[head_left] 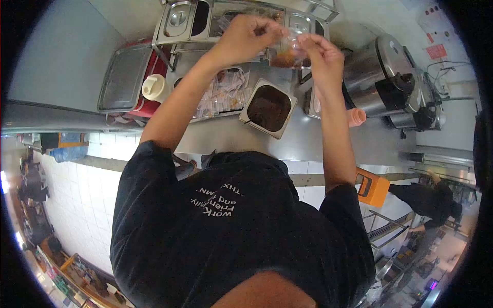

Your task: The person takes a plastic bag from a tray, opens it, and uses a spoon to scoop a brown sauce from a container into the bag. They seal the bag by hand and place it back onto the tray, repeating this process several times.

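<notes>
Both hands are raised over the back of the steel counter. My left hand (249,37) pinches the top of a small clear plastic bag (285,57), which holds something reddish-brown. On the bag's other side, my right hand (323,54) has its fingers closed on the top edge. Below the hands stands a square steel container (268,111) of dark brown sauce, with a thin utensil handle at its edge. A tray of several small clear packets (224,95) lies left of that container.
A cream-lidded bottle (154,88) stands beside a grey tray (121,77) at the left. Steel pans with lids (178,19) sit on the raised rack. Large metal cookers (380,77) and a pink bottle (356,117) are at the right. Another person (429,200) is farther right.
</notes>
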The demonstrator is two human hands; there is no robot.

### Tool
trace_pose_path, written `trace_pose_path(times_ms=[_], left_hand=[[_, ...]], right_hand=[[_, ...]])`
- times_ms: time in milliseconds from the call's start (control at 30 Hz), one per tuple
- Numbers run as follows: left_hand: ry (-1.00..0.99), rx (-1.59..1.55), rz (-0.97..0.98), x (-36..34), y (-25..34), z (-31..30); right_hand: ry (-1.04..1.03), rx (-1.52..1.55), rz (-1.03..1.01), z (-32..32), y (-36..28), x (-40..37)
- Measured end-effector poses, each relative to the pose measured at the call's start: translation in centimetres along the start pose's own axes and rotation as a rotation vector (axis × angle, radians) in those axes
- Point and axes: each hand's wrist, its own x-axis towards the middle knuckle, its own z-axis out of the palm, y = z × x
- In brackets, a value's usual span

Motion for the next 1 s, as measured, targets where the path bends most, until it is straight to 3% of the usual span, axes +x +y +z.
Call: trace_pose_path(times_ms=[233,633,833,933,1000], left_hand=[[-0.020,0.016,0.159,2.9,2.2,-1.6],[-0.025,-0.147,0.063,-0.4,3.8,-1.5],[-0.096,-0.254,0.068,-1.0,4.9,-1.4],[-0.092,-0.189,0.298,-0.7,3.7,-1.4],[-0.071,-0.106,0.335,-1.1,3.3,-1.3]], right_hand=[[0.176,-0.173,-0.257,1.3,-2.8,0.9],[0.133,-0.017,-0.289,2.6,-2.2,-2.0],[0.016,0.001,-0.330,2.2,-1.8,-2.2],[-0.013,-0.052,-0.318,2.1,-2.6,-2.5],[-0.030,-0.050,-0.297,1.9,-2.5,-2.8]])
